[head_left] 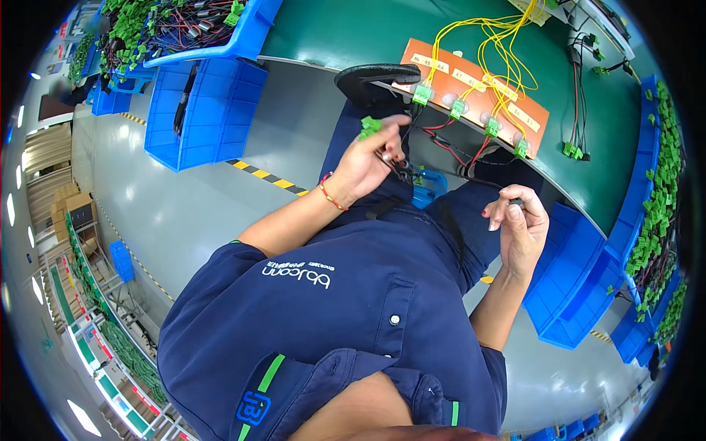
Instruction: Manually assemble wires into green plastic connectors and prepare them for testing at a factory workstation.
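My left hand (pixel 365 163), with a red cord bracelet at the wrist, holds a small green plug connector (pixel 370 126) and a bunch of black wires (pixel 401 170) over my lap. My right hand (pixel 519 226) pinches the dark end of a thin wire (pixel 515 201) between thumb and fingertips, a short way to the right of the left hand. Just beyond both hands, an orange test board (pixel 482 87) lies on the green table (pixel 353 33). It carries yellow wires (pixel 494 44) and a few green connectors plugged along its near edge.
Blue bins (pixel 198 117) stand on the grey floor at left, and one above them holds green connectors with dark leads. More blue bins (pixel 573 287) with green connectors line the right side. A black oval object (pixel 376 73) sits at the table's edge. Shelving runs along the far left.
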